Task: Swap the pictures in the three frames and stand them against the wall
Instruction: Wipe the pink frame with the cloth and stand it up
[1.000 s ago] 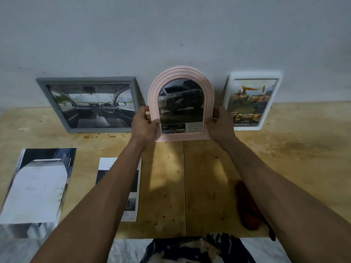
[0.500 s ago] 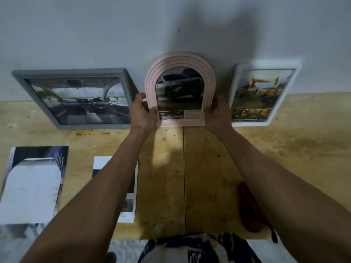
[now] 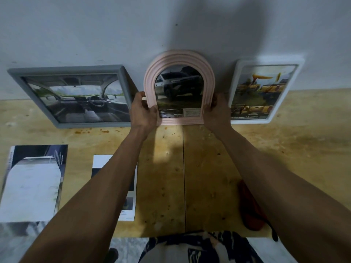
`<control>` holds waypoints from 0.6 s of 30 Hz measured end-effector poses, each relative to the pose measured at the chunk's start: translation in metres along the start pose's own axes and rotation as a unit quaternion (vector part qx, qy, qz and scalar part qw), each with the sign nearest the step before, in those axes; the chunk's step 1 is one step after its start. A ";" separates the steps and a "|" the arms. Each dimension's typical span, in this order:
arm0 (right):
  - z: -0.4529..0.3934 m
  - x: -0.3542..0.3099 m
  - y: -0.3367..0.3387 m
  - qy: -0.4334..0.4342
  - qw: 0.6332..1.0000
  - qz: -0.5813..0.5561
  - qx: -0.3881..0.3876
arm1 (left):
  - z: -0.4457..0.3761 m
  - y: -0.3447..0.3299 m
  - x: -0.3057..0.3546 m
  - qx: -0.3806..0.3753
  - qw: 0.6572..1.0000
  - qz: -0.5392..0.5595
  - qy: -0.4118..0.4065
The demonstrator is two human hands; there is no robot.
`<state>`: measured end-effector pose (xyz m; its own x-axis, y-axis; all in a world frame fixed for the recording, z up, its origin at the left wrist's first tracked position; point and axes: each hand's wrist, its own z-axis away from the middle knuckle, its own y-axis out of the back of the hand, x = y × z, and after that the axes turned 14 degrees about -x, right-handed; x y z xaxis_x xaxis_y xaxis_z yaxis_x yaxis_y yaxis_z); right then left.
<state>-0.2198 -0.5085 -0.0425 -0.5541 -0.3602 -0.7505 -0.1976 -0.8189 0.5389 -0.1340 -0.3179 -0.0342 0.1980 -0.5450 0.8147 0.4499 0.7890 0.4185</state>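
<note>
1. Head view: the pink arched frame [image 3: 179, 88] stands on the wooden table [image 3: 284, 149] with its top against the wall [image 3: 95, 31]; it shows a car picture.
2. The left hand [image 3: 143, 112] grips the pink frame's left edge, fingers curled round it.
3. The right hand [image 3: 216, 111] clasps its right edge the same way.
4. Left of the pink frame leans a grey frame [image 3: 72, 94]; right of it, a white frame [image 3: 264, 92].
5. Nearer than the pink frame, to its left, two loose prints [image 3: 32, 183] lie flat.
</note>
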 end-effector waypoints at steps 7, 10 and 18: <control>0.001 -0.001 0.001 0.002 1.000 -0.010 -0.006 | 0.000 0.000 0.003 -0.005 1.000 0.005 0.009; 0.004 -0.002 0.003 0.013 1.000 -0.016 0.001 | 0.005 0.002 0.004 -0.014 1.000 0.006 0.019; 0.045 -0.004 0.017 0.028 0.997 -0.056 0.046 | 0.049 0.010 0.000 -0.006 1.000 0.012 0.003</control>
<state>-0.2574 -0.5014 -0.0130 -0.4793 -0.2942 -0.8269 -0.3312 -0.8119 0.4808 -0.1722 -0.2959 -0.0098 0.2145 -0.5276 0.8220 0.4553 0.7985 0.3937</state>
